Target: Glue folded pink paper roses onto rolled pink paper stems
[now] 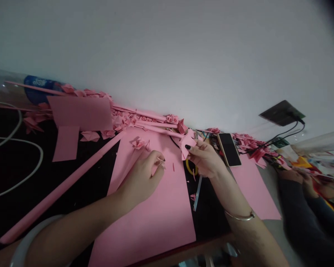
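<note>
Head-worn view, tilted, facing downward.

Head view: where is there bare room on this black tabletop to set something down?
The widest bare patch of black tabletop lies between the white cable and the long pink paper tube. A smaller one sits between the large pink sheet and the right forearm. It is crowded along the wall, with folded pink paper flowers, and near the phone.

Folded pink paper (188,145), angular, pinched at edge; small pink scrap (159,162) pinched too.
</note>
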The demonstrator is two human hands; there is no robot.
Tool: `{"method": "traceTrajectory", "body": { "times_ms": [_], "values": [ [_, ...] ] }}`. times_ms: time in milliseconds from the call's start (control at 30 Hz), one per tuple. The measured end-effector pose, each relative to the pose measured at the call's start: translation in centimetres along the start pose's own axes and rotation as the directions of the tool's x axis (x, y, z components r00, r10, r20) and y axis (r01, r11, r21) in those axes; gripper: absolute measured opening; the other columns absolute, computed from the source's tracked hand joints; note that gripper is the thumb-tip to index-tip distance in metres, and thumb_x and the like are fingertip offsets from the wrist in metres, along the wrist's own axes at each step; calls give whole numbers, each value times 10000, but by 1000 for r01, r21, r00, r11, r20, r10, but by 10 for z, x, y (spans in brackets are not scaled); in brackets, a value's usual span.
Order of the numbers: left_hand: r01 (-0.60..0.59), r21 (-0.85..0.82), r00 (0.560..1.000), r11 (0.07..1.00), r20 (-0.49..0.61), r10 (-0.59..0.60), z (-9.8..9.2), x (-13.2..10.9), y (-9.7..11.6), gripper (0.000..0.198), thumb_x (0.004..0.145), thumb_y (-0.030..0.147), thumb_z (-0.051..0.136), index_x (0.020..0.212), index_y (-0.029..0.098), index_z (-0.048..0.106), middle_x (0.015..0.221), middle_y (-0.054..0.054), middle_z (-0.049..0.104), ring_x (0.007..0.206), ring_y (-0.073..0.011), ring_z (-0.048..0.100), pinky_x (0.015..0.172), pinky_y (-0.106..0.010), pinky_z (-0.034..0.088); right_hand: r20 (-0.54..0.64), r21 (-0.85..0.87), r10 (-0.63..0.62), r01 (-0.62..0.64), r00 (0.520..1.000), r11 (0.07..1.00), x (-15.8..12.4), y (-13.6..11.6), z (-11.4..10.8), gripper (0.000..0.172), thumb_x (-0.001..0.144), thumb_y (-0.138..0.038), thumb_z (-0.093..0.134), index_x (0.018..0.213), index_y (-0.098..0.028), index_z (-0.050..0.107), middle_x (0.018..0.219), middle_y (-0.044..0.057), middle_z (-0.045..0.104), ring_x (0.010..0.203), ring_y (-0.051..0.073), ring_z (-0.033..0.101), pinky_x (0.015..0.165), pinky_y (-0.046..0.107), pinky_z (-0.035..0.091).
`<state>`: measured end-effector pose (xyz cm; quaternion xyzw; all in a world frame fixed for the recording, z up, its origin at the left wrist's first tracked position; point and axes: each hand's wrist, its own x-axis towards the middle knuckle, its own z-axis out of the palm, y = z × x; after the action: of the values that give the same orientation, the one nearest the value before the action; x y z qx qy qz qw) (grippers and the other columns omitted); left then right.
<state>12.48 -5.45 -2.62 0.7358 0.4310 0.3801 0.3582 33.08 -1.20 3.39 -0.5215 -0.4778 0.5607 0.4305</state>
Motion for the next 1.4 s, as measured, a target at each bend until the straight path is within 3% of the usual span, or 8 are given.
{"method": "traceTrajectory", "body": {
  "times_ms": [100, 300, 600, 867, 967, 1100, 1300, 1400],
  "values": [
    [127, -291, 992, 948, 20, -126, -1, 3, 4, 181, 917, 218, 387, 1041, 207, 519, 1012, -44, 676, 1008, -183, 639, 846, -340, 527, 15, 165, 59, -61, 998, 984, -9, -1, 6, 210, 604, -216, 800, 743, -187, 645, 653, -51, 588, 496, 45, 466, 465, 157, 417],
    [222, -593, 973, 774, 188, -135, 0, 8, 9, 234, 904, 292, 484, 1110, 197, 537, 1105, -62, 668, 990, -188, 655, 866, -360, 550, 72, 261, 95, -111, 993, 959, -21, 11, 24, 208, 629, -179, 797, 787, -173, 661, 685, -31, 645, 535, 50, 546, 530, 149, 470],
    [321, -664, 939, 676, 130, -318, -1, 11, 13, 85, 846, 232, 552, 855, 164, 601, 783, -5, 689, 769, -160, 674, 781, -329, 567, 27, 172, 82, -85, 996, 982, -25, 17, 34, 246, 636, -256, 807, 792, -153, 646, 659, -7, 681, 550, 88, 630, 578, 195, 525],
    [338, -682, 922, 648, 103, -373, 2, 12, 11, 123, 792, 269, 624, 864, 170, 610, 767, -9, 685, 742, -159, 677, 746, -299, 560, 15, 87, 60, -61, 998, 994, -25, 14, 19, 232, 640, -278, 800, 762, -158, 643, 614, -7, 665, 535, 95, 624, 521, 188, 505],
    [369, -687, 910, 626, 132, -392, 2, 12, 10, 149, 801, 286, 619, 897, 178, 583, 793, -7, 684, 713, -147, 677, 696, -283, 561, -35, 51, -13, 14, 999, 999, -20, 0, -2, 204, 636, -251, 791, 753, -162, 649, 552, -26, 637, 406, 52, 508, 388, 151, 401],
    [398, -702, 894, 591, 150, -423, 2, 13, 8, 173, 803, 300, 603, 908, 171, 554, 841, -26, 687, 655, -130, 665, 630, -268, 555, -279, -55, -174, 165, 945, 985, 0, -30, -60, 195, 595, -205, 787, 725, -155, 650, 563, -20, 629, 416, 53, 493, 359, 153, 347],
    [414, -681, 891, 604, 167, -422, 1, 14, 10, 156, 786, 253, 587, 905, 162, 542, 808, -17, 666, 595, -107, 637, 589, -251, 537, -505, -221, -67, -54, 860, 974, 44, -32, -132, 100, 701, -105, 708, 689, -125, 610, 552, -6, 591, 455, 70, 515, 418, 175, 397],
    [410, -670, 897, 618, 172, -408, 1, 13, 10, 133, 790, 242, 581, 888, 167, 533, 761, 0, 657, 566, -100, 623, 572, -244, 525, -550, -279, 8, -193, 835, 941, 60, -15, -142, 133, 822, -194, 651, 918, -103, 632, 842, 62, 659, 697, 138, 626, 604, 255, 519]
  ]
}}
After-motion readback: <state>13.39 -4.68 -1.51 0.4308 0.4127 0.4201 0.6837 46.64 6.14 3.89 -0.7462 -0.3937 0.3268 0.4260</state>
